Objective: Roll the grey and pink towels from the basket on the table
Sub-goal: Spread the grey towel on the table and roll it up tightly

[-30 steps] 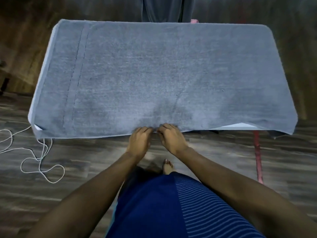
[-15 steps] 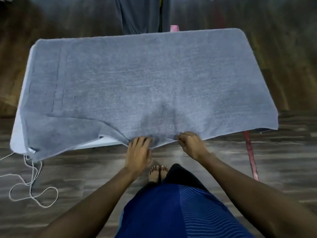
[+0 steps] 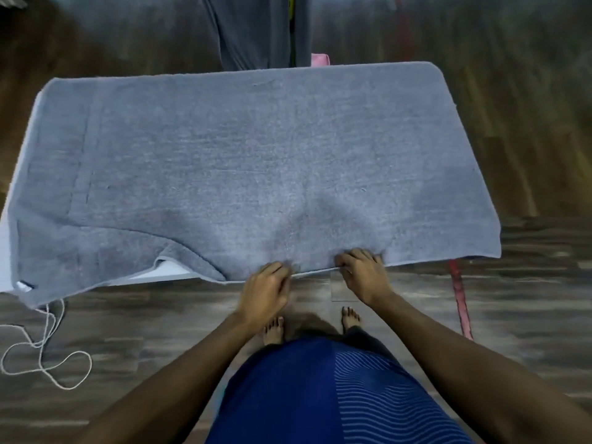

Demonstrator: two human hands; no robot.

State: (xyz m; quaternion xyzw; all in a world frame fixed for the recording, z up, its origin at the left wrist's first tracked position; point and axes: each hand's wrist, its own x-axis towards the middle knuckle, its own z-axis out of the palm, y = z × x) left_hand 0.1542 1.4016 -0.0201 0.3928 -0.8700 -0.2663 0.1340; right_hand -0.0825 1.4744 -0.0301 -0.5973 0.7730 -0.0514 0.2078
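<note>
- Grey wood-pattern flooring (image 3: 160,331) ran under the whole scene, blurred towards 12 o'clock.
- At 6 o'clock a person in a blue garment (image 3: 304,395) stood barefoot, toes (image 3: 274,330) pointing at the table.
- A white cord (image 3: 48,357) lay looped on the floor at 8 o'clock, and a red strip (image 3: 459,299) ran along the floor at 4 o'clock.
- Just past the toes, the left hand (image 3: 264,291) had its fingers curled onto the near hem of the grey towel (image 3: 256,174), gripping it.
- Beside it towards 3 o'clock, and slightly apart, the right hand (image 3: 363,274) pinched the same hem, fingers folded over the edge.
- The grey towel lay spread flat over the table (image 3: 166,270), covering nearly all of it; only a white sliver of tabletop showed at 7 o'clock, where the hem was rucked up, and along the 9 o'clock side.
- The towel's 3 o'clock end overhung the table.
- At 12 o'clock, just beyond the towel's far edge, a small pink scrap (image 3: 320,59) peeked out; what it was could not be told.
- Farther still hung a grey cloth (image 3: 250,30).
</note>
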